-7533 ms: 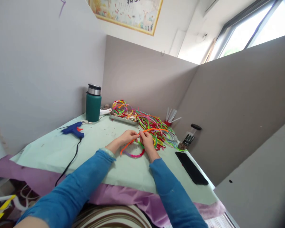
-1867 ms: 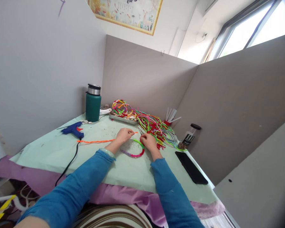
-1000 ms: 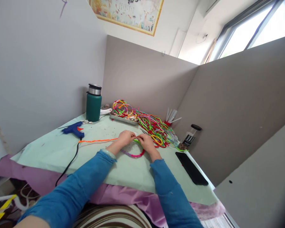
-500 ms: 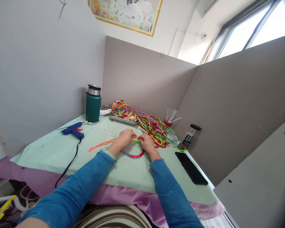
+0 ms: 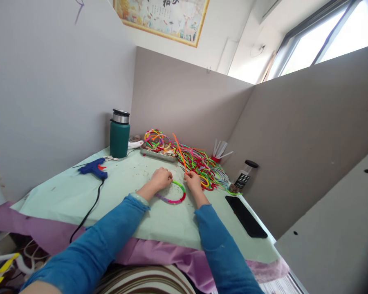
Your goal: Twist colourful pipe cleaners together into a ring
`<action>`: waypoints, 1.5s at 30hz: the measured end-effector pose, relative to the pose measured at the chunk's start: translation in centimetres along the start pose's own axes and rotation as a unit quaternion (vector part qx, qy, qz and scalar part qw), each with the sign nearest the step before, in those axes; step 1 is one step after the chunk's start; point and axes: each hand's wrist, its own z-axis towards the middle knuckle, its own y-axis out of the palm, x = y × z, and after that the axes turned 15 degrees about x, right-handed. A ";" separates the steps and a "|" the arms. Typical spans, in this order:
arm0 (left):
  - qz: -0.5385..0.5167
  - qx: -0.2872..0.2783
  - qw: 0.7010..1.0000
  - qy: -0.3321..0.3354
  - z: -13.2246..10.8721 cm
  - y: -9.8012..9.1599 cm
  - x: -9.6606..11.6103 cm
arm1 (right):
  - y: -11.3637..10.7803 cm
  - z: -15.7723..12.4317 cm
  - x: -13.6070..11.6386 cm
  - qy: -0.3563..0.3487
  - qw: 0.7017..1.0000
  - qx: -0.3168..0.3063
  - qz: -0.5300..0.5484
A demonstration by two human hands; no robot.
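A hoop wrapped in purple, pink and green pipe cleaners (image 5: 175,197) lies on the pale green table cover (image 5: 79,192). My left hand (image 5: 160,179) rests closed on the hoop's left side, pinching it. My right hand (image 5: 192,182) is closed on an orange pipe cleaner (image 5: 179,153) at the hoop's right side. The orange strand stands up and slants back to the left, above the pile of loose coloured pipe cleaners (image 5: 202,165).
A blue glue gun (image 5: 93,168) with a black cord lies at the left. A green flask (image 5: 119,134) stands at the back, beside a metal tray (image 5: 158,152) of finished hoops. A black phone (image 5: 245,216) lies at the right, near a small jar (image 5: 245,174). Grey partitions enclose the table.
The orange pipe cleaner, which lay stretched to the left along the table, has swung up and over. It now stands upright from my right hand. My left hand has let go of it.
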 end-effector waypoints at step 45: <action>-0.166 -0.083 0.981 -0.047 0.4 0.6 0.2 | 1.1 -1.2 -1.0 0.023 0.964 -0.155 0.216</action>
